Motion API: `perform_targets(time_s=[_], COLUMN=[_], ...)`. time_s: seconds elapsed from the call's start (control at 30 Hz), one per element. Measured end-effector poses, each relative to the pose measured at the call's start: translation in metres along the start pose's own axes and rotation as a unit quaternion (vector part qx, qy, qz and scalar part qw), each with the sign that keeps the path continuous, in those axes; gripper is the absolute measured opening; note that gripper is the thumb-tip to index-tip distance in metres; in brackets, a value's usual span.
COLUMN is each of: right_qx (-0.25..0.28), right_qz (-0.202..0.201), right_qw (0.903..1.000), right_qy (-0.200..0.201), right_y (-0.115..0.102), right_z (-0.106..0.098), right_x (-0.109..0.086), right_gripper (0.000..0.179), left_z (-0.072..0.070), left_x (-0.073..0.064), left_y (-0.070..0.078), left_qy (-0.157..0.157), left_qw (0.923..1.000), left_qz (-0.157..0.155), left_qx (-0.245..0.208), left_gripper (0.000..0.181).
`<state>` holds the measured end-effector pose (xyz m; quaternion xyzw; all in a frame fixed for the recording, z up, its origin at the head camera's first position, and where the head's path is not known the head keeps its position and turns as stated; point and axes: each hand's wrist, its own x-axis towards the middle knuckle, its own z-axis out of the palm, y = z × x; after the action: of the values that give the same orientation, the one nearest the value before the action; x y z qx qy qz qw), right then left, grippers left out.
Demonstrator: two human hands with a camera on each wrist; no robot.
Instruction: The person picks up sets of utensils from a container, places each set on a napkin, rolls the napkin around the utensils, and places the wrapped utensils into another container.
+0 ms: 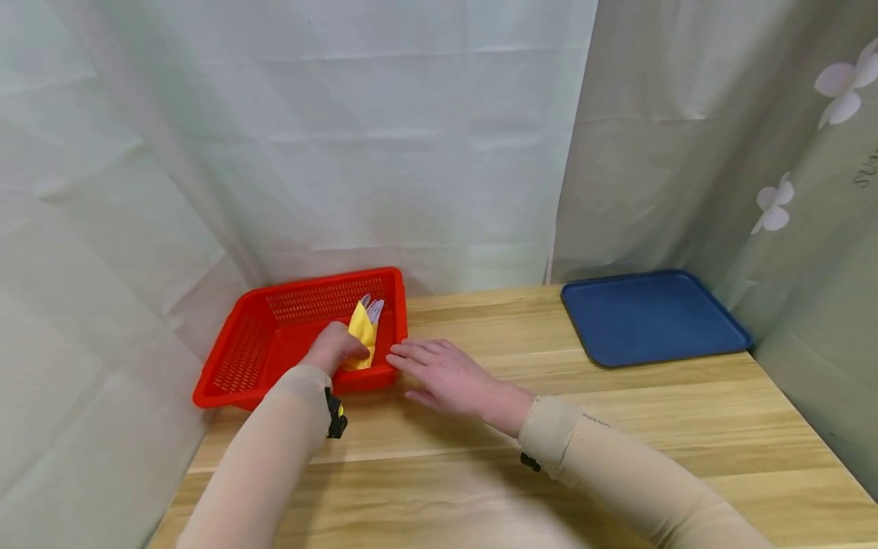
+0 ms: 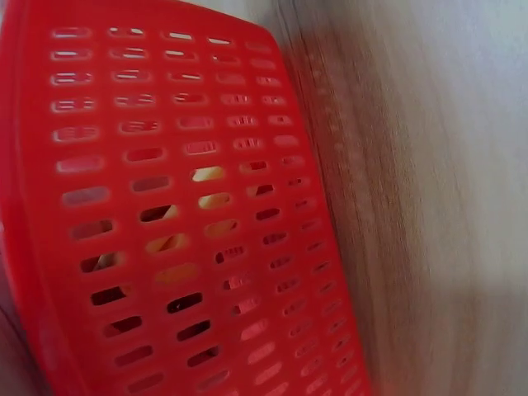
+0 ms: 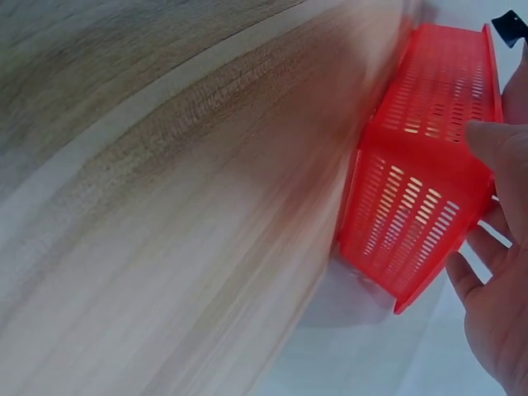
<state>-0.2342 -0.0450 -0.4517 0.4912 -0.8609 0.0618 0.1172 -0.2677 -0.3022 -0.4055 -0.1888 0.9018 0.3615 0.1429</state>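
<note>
A yellow napkin (image 1: 362,329) with a fork (image 1: 375,309) and another piece of silvery cutlery poking out of its top lies at the right end of a red plastic basket (image 1: 236,389). My left hand (image 1: 334,348) reaches over the basket's near side and grips the napkin's lower part; some fingers are hidden. In the left wrist view, the slotted basket wall (image 2: 190,247) covers most of that hand, and bits of yellow show through. By the basket's right near corner is my right hand (image 1: 446,377), its fingers fairly straight at the rim. The right wrist view shows its thumb (image 3: 495,142) near that corner.
A blue tray (image 1: 652,316) lies at the back right of the wooden table (image 1: 480,473). Pale curtains (image 1: 411,152) hang behind and on both sides, close to the basket and the tray.
</note>
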Motion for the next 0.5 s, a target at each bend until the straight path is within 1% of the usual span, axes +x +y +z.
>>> perform_targets(time_s=[0.17,0.33,0.5], right_qx=[-0.003,0.000,0.004], right_qz=[-0.007,-0.011,-0.005], right_qw=[0.9999,0.9998,0.9999], right_qy=[0.008,0.014,0.012], right_y=[0.000,0.001,0.002], right_z=[0.000,0.001,0.002], right_x=[0.000,0.001,0.001], right_gripper=[0.070,0.069,0.069], left_z=[0.002,0.004,0.005], left_x=[0.008,0.010,0.013], left_y=[-0.004,-0.002,-0.001], left_qy=[-0.011,-0.023,-0.029], left_qw=[0.9998,0.9993,0.9985], left_qz=[-0.014,-0.030,-0.045], left_qx=[0.013,0.002,-0.007], left_gripper=[0.052,0.056,0.061])
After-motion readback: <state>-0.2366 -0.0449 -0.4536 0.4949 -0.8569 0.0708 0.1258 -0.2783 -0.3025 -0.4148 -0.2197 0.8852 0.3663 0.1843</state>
